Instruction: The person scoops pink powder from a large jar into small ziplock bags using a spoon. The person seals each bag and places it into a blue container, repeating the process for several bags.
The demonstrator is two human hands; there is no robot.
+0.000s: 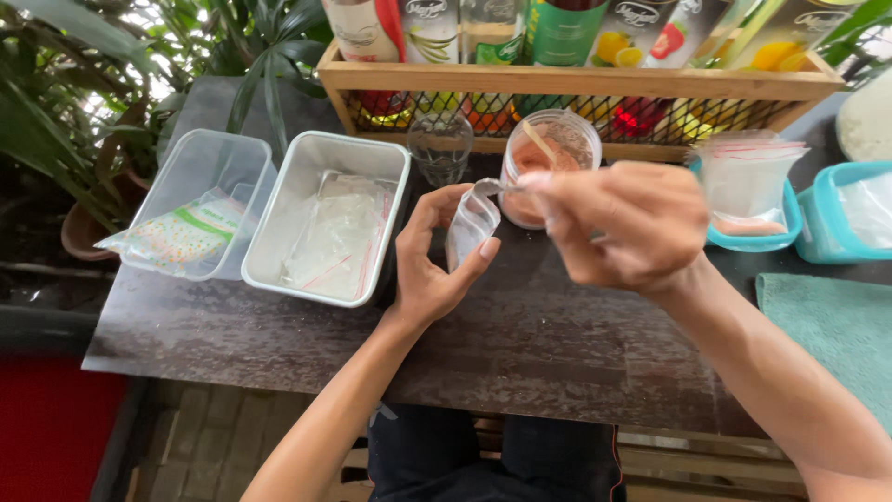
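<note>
My left hand (435, 265) holds a small clear zip bag (469, 228) upright above the dark table (279, 335). My right hand (624, 223) pinches the bag's top edge, its fingers closed on the opening. Just behind the bag stands a clear plastic jar (557, 149) of orange-pink powder with a wooden stick in it. An empty small glass (439, 149) stands to the jar's left.
A metal tray (311, 167) of empty zip bags and a clear tub (200, 167) with a printed packet lie at left. A wooden crate (576, 84) of bottles spans the back. Teal containers (790, 218) with bags and a teal cloth (836, 325) sit right.
</note>
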